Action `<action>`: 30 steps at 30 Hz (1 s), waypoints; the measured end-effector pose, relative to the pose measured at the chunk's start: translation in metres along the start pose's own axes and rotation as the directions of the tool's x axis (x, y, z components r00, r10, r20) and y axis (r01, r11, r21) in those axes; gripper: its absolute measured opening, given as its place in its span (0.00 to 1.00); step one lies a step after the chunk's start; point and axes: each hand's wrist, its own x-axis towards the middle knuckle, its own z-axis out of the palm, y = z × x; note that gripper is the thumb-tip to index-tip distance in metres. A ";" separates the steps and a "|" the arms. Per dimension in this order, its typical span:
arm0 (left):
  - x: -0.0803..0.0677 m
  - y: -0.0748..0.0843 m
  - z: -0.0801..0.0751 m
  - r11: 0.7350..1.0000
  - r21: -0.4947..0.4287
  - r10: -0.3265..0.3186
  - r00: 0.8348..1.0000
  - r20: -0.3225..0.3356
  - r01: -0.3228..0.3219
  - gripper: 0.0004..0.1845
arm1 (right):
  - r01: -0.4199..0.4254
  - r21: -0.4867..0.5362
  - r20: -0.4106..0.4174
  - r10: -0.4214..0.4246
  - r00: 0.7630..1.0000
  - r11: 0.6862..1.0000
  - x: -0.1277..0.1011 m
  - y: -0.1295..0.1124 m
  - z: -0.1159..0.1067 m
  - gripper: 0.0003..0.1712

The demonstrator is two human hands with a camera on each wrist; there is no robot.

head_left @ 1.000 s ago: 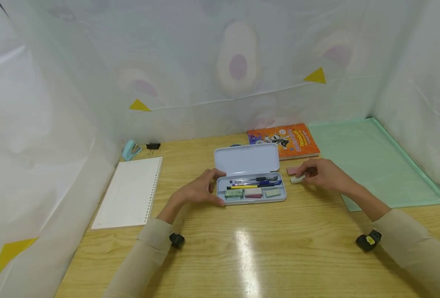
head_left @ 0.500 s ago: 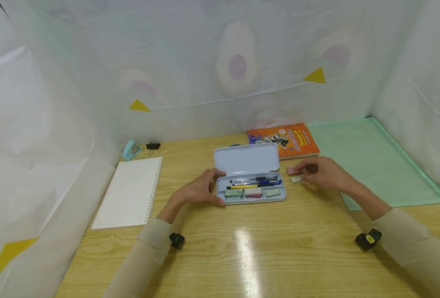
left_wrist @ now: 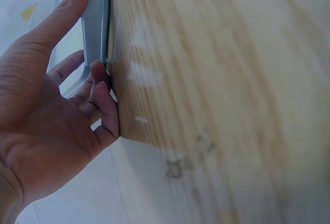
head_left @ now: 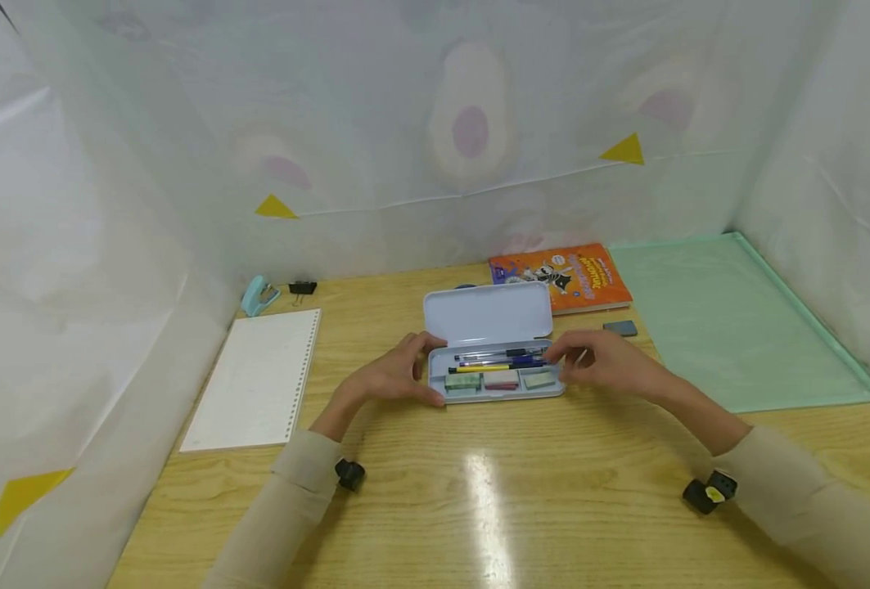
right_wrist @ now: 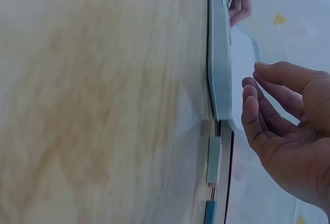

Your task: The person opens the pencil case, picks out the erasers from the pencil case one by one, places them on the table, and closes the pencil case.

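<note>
A pale blue pencil case (head_left: 489, 398) lies with its lid raised. Inside are several pens (head_left: 504, 357), a green eraser (head_left: 462, 382), a white-and-pink eraser (head_left: 501, 379) and a pale green eraser (head_left: 538, 379). My left hand (head_left: 394, 372) grips the case's left end between thumb and fingers. Over the right end hovers my right hand (head_left: 604, 360), its fingers loosely bent. In the right wrist view, nothing shows between that hand's (right_wrist: 294, 126) thumb and fingertips. A pale eraser block (right_wrist: 213, 159) sits on the table beyond the case's end; the right hand hides it in the head view.
A blue-grey eraser (head_left: 620, 328) rests right of the case. Behind lies an orange book (head_left: 589, 274), and at right a green translucent mat (head_left: 729, 327). On the left are a notebook (head_left: 254, 380), a light blue stapler (head_left: 259, 296) and a black binder clip (head_left: 303, 288).
My right hand has moved left, from beside the loose erasers to the case's right end. The blue-grey eraser has come into view. My left hand keeps its place on the case.
</note>
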 end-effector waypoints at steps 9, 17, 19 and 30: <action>0.000 0.000 -0.001 1.000 0.002 -0.003 1.000 0.003 0.003 0.49 | -0.017 -0.091 0.052 0.022 0.998 0.996 0.001 -0.005 0.010 0.14; 0.001 -0.001 -0.001 1.000 -0.002 -0.005 1.000 0.003 0.005 0.49 | 0.016 -0.115 0.076 -0.007 0.997 0.993 0.001 -0.004 0.011 0.14; 0.000 -0.001 -0.001 1.000 -0.002 -0.003 1.000 0.004 0.003 0.50 | 0.021 -0.151 0.065 -0.011 0.998 0.988 0.001 -0.003 0.012 0.14; 0.000 -0.003 0.000 1.000 0.002 -0.009 1.000 0.004 0.009 0.50 | -0.013 -0.189 0.044 0.021 0.999 0.982 0.003 -0.002 0.022 0.13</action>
